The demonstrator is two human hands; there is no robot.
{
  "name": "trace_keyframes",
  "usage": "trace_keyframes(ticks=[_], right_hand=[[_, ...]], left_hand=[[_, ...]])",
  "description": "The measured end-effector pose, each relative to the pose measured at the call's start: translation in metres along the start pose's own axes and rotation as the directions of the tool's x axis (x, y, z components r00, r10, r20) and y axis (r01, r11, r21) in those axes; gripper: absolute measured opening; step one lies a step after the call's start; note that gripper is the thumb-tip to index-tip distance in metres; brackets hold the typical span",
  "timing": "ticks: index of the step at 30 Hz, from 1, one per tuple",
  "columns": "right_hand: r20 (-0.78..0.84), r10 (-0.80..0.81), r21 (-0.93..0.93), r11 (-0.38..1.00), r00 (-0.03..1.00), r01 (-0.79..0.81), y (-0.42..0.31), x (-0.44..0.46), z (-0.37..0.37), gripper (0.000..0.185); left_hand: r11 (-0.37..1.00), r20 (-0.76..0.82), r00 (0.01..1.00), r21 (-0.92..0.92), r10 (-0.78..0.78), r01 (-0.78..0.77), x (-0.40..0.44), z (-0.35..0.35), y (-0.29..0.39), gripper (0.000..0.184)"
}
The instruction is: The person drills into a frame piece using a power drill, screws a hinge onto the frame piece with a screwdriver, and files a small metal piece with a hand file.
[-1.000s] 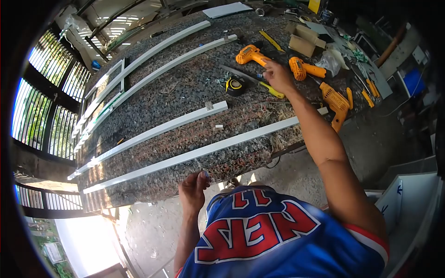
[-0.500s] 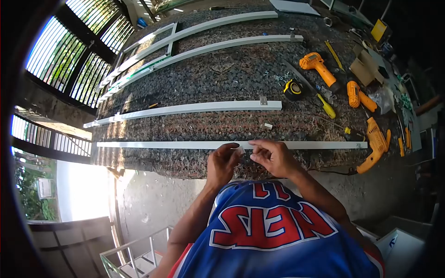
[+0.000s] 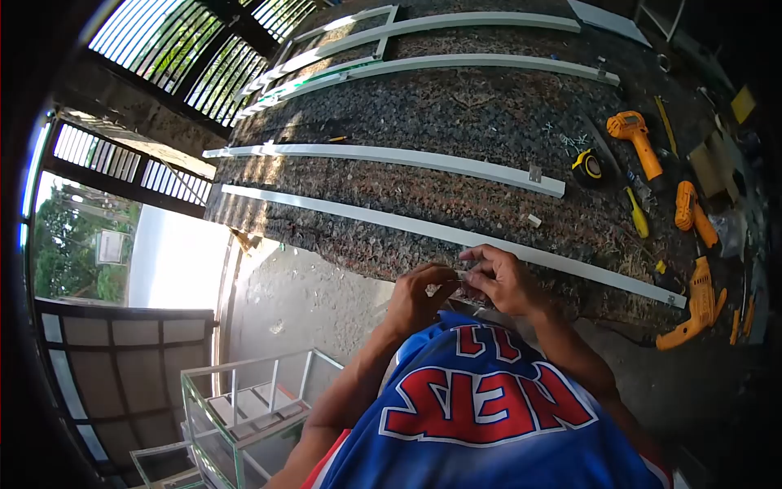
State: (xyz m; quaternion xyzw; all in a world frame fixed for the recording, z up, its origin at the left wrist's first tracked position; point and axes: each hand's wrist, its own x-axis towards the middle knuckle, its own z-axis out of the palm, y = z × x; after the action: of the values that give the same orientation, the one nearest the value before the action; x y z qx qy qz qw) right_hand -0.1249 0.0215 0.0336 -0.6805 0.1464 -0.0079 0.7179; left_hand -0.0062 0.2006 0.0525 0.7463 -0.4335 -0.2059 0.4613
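Observation:
My left hand (image 3: 419, 297) is closed in a pinch on a small pale, shiny piece (image 3: 459, 278), too small to identify. My right hand (image 3: 503, 281) meets it from the other side, thumb and fingers curled and pinching at the same spot. Both hands are in front of my body, by the table's near edge. Just beyond them a long white metal bar (image 3: 366, 216) lies slantwise on the table. A second white bar (image 3: 407, 160) lies farther back, with a small metal bracket (image 3: 535, 173) on its right end. Between the bars' right ends rests a small white block (image 3: 534, 220).
White frame pieces (image 3: 456, 61) lie at the back of the carpeted table (image 3: 391, 114). To the right are a tape measure (image 3: 586, 167), orange drills (image 3: 639, 143), a corded drill (image 3: 696, 306), a yellow-handled screwdriver (image 3: 637, 213) and loose screws (image 3: 574, 144). A glass-sided frame (image 3: 236, 407) stands lower left.
The view has turned, so the bars now slant down to the right. My hands have come off the near bar toward my body, and my right fingers have closed in toward the left ones.

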Motion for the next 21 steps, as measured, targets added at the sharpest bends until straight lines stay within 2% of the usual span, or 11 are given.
trace_keyframes(ticks=[3,5,7,8,9,11,14,15,16,18,21], right_hand=[[-0.041,0.041,-0.015,0.999,0.998,-0.042,-0.017,0.002,0.005,0.030],[-0.101,-0.052,-0.063,0.997,0.994,0.045,-0.003,0.008,0.004,0.031],[-0.195,-0.066,-0.125,0.991,0.979,0.042,-0.010,0.007,-0.001,0.030],[-0.253,-0.074,-0.157,0.987,0.965,0.035,-0.012,0.006,-0.005,0.030],[-0.336,-0.120,-0.161,0.985,0.934,0.069,-0.009,0.005,-0.010,0.030],[-0.528,-0.211,-0.240,0.966,0.823,0.094,-0.007,0.001,-0.018,0.030],[-0.755,-0.246,-0.337,0.941,0.607,-0.038,0.003,-0.006,-0.030,0.027],[-0.801,-0.278,-0.378,0.921,0.530,-0.089,0.010,-0.010,-0.035,0.027],[-0.825,-0.306,-0.425,0.890,0.474,-0.165,0.005,-0.013,-0.038,0.027],[-0.859,-0.345,-0.472,0.819,0.377,-0.325,-0.001,-0.021,-0.034,0.028],[-0.900,-0.289,-0.412,0.810,0.326,-0.419,-0.004,-0.036,-0.040,0.029]], left_hand=[[1.000,-0.014,1.000,0.026,0.018,-0.017,0.003,-0.010,-0.013,0.012],[0.997,-0.024,0.999,0.069,0.031,-0.030,0.009,-0.023,-0.021,0.014],[0.990,-0.059,0.994,0.113,0.095,-0.088,0.018,-0.039,-0.039,0.015],[0.993,-0.094,0.994,0.105,0.055,-0.045,0.022,-0.047,-0.048,0.014],[0.982,-0.112,0.985,0.145,0.134,-0.117,0.028,-0.059,-0.063,0.014],[0.980,-0.129,0.980,0.151,0.151,-0.131,0.035,-0.083,-0.098,0.015],[0.957,-0.178,0.965,0.251,0.192,-0.144,0.046,-0.128,-0.123,0.014],[0.941,-0.192,0.949,0.282,0.249,-0.190,0.049,-0.143,-0.135,0.014],[0.939,-0.197,0.960,0.317,0.200,-0.131,0.050,-0.156,-0.135,0.015],[0.936,-0.153,0.962,0.308,0.225,-0.170,0.059,-0.179,-0.158,0.014],[0.923,-0.064,0.964,0.313,0.257,-0.225,0.062,-0.201,-0.161,0.011]])
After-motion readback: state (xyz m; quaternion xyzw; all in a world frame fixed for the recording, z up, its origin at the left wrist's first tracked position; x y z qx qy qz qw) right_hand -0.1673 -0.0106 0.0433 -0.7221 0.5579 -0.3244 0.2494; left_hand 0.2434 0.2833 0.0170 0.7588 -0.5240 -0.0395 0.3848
